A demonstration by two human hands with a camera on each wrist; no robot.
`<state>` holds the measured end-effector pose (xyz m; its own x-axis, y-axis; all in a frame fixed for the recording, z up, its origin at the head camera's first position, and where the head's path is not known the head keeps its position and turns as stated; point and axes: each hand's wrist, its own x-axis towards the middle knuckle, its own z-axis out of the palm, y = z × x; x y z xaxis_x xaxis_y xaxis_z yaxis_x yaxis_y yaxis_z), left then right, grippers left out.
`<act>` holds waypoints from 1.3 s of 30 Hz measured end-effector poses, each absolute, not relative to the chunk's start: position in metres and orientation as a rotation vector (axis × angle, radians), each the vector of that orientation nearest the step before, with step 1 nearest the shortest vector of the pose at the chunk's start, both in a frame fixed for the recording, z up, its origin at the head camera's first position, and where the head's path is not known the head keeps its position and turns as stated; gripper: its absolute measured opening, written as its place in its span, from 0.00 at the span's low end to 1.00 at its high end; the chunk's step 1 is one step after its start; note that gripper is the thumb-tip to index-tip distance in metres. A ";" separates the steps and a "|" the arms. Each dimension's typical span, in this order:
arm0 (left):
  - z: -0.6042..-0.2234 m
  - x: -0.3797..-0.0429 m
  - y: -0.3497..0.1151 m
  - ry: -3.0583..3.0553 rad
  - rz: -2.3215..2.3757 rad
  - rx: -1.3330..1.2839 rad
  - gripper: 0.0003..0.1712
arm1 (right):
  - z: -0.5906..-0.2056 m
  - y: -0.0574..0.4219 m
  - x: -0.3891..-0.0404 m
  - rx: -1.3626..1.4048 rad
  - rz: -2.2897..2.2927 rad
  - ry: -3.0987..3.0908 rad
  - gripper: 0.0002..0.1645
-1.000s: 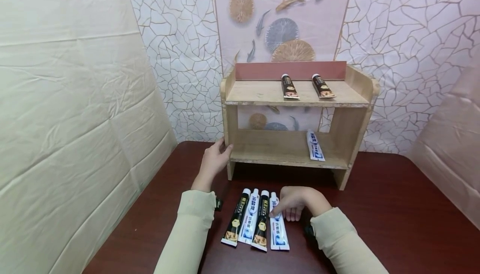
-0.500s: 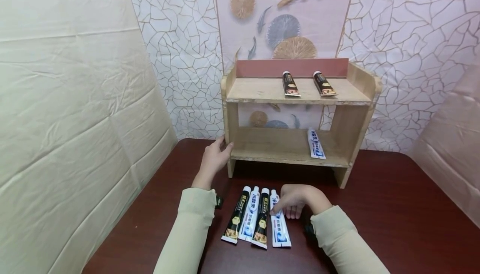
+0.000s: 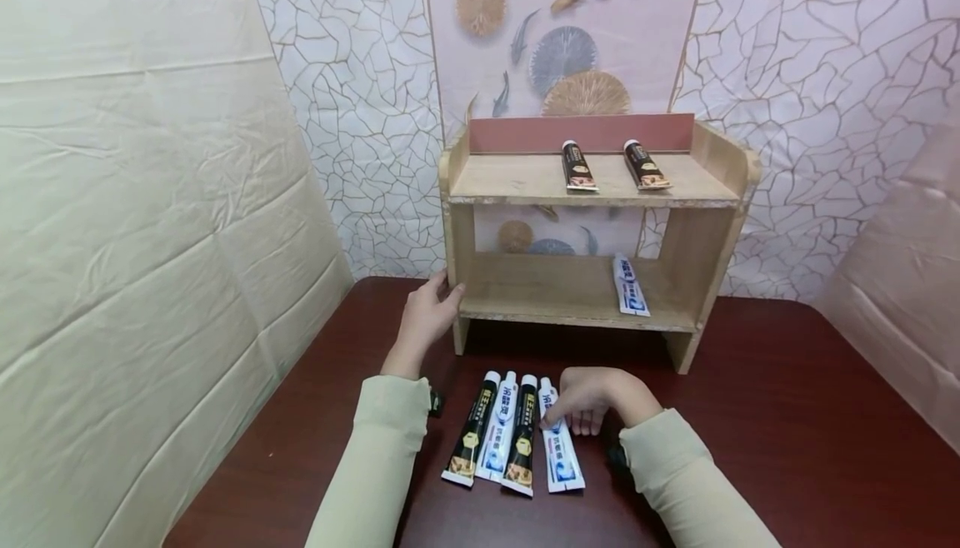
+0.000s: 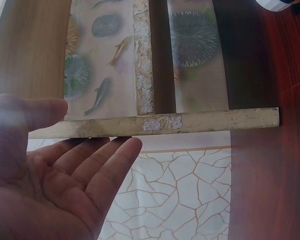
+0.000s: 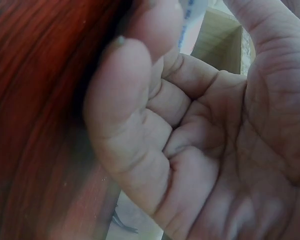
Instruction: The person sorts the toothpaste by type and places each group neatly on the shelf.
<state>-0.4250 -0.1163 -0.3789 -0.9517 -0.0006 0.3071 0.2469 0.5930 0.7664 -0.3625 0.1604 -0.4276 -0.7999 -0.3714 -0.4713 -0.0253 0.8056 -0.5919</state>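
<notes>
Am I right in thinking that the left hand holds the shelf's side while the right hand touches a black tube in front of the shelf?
Not quite: the tube is not black. The head view shows the right hand touching a white tube in front of the shelf, while the left hand does hold the shelf's side.

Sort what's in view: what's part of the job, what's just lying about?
Likely job:
white tube held by the right hand
three tubes beside it
shelved tubes
shelf unit, left hand gripping it

Apparently just background:
table
fish-patterned panel
pale cloth
</notes>
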 end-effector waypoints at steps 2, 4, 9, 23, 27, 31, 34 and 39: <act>-0.379 -0.425 -0.116 -2.543 -1.294 -0.207 0.34 | -0.427 0.160 -0.362 -0.297 -0.768 2.407 0.23; -0.379 -0.425 -0.116 -2.543 -1.293 -0.209 0.34 | -0.427 0.160 -0.361 -0.302 -0.760 2.415 0.22; -0.379 -0.423 -0.115 -2.558 -1.278 -0.205 0.35 | -0.427 0.159 -0.360 -0.301 -0.743 2.424 0.20; -0.380 -0.427 -0.116 -2.552 -1.243 -0.220 0.36 | -0.432 0.163 -0.363 -0.321 -0.741 2.455 0.16; -0.379 -0.427 -0.116 -2.547 -1.255 -0.239 0.36 | -0.430 0.164 -0.364 -0.321 -0.757 2.449 0.16; -0.380 -0.427 -0.116 -2.570 -1.245 -0.234 0.36 | -0.432 0.166 -0.363 -0.332 -0.781 2.418 0.17; -0.380 -0.427 -0.116 -2.579 -1.244 -0.225 0.37 | -0.432 0.167 -0.364 -0.340 -0.791 2.410 0.18; -0.379 -0.427 -0.117 -2.564 -1.247 -0.218 0.36 | -0.431 0.165 -0.365 -0.341 -0.784 2.420 0.18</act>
